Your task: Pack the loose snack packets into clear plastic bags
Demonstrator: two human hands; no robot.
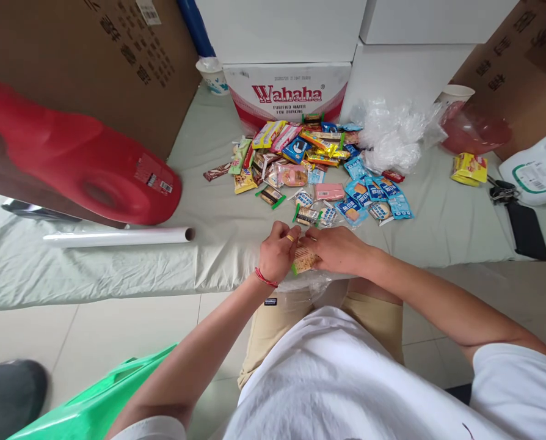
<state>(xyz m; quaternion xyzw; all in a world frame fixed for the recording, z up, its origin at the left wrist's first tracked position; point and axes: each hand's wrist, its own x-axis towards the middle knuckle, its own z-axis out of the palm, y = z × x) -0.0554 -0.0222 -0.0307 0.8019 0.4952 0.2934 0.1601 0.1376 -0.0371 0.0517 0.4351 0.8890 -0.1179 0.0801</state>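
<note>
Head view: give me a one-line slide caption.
Left hand and right hand hold a wrapped snack before piled packets and a Wahaha carton.

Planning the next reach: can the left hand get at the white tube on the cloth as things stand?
Probably yes: only cloth shows between the left hand and the white tube. Both hands are on a wrapped snack, though, so the left may need to let go first.

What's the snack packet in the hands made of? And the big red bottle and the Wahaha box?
Snack packet: probably thin plastic film; it has printing and a green edge, but finish is unclear.
Red bottle: likely hard plastic, smooth with a soft sheen and a moulded handle.
Wahaha box: seemingly matte cardboard, printed, with straight edges.
</note>
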